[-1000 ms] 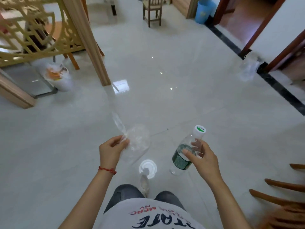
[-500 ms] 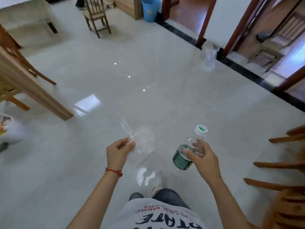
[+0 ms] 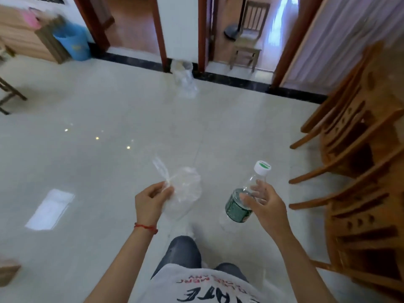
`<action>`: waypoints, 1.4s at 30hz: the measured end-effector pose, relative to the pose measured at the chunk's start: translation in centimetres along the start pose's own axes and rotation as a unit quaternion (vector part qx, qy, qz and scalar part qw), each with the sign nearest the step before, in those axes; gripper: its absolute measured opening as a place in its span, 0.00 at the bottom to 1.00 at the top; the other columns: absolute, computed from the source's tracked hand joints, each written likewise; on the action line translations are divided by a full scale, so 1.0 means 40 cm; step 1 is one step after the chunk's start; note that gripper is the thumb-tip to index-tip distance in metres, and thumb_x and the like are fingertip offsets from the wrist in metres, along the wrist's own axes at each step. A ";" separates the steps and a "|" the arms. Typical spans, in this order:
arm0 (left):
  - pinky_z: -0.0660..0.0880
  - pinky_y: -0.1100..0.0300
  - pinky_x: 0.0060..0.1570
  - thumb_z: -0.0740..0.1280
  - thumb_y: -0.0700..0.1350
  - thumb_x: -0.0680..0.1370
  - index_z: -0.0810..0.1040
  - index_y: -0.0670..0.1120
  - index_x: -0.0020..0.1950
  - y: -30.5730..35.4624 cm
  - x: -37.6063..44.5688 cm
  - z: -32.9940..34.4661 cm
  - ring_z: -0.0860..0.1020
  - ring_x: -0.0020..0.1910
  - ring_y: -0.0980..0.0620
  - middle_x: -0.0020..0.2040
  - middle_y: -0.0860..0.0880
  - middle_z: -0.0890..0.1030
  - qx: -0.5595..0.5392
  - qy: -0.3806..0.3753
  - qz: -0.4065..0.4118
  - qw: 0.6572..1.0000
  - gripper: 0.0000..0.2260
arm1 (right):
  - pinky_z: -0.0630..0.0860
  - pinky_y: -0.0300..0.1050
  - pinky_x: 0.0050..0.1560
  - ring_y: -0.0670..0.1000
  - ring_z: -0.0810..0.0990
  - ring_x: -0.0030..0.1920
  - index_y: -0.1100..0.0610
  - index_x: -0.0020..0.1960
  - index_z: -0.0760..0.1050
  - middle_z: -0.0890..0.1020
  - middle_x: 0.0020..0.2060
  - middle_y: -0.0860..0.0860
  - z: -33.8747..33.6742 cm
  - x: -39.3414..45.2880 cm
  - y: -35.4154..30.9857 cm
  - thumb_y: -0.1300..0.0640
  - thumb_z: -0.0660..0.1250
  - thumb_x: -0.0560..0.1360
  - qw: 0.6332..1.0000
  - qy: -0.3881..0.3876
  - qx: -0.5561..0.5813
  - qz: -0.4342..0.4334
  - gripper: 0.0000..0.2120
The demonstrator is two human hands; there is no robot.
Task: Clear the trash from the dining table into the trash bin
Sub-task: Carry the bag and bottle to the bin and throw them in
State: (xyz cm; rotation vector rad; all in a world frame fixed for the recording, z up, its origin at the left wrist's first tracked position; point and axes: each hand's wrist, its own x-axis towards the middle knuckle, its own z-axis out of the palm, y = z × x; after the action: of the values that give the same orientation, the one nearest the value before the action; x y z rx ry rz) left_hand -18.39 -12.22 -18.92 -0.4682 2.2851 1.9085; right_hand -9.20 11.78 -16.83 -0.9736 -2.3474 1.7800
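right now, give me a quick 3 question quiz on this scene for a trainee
1. True or false: the left hand pinches a clear plastic bag.
2. What does the right hand hold?
A. a cup
B. a plastic bottle
C. a plate
3. Fill in: the bottle's cap is ____ with a green mark.

Key: 1 true; 2 B; 3 white.

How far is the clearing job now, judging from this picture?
Done: two pieces of trash are picked up. In hand: the left hand pinches a clear plastic bag; the right hand holds a plastic bottle. Left: dropping both in a bin, perhaps the bag-lined bin ahead between the doorways. The table is out of view.
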 end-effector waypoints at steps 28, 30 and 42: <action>0.74 0.75 0.33 0.71 0.36 0.69 0.81 0.37 0.50 0.399 0.952 0.610 0.79 0.31 0.65 0.37 0.50 0.82 0.016 -0.156 0.053 0.986 0.10 | 0.75 0.40 0.46 0.53 0.79 0.55 0.55 0.64 0.70 0.79 0.58 0.52 -0.029 0.956 -0.341 0.51 0.73 0.68 0.989 0.141 0.008 0.048 0.27; 0.74 0.74 0.34 0.71 0.36 0.69 0.81 0.37 0.49 0.431 1.013 0.692 0.79 0.30 0.65 0.37 0.50 0.82 0.014 -0.161 0.051 0.986 0.10 | 0.74 0.38 0.44 0.53 0.79 0.56 0.54 0.65 0.69 0.79 0.59 0.52 -0.059 1.051 -0.357 0.51 0.73 0.68 0.987 0.150 0.011 0.051 0.28; 0.75 0.74 0.34 0.71 0.36 0.69 0.81 0.40 0.48 0.671 1.317 1.170 0.78 0.30 0.65 0.29 0.60 0.82 0.046 -0.200 0.081 0.975 0.08 | 0.77 0.46 0.52 0.53 0.77 0.58 0.54 0.64 0.69 0.78 0.60 0.52 -0.271 1.556 -0.497 0.49 0.71 0.69 0.986 0.152 0.016 0.071 0.26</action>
State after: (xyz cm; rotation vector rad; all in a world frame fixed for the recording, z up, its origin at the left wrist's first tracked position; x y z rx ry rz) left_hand -81.21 29.46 -18.25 0.1110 2.1790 1.7556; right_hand -63.90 49.08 -16.20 -1.3303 -2.1050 1.5719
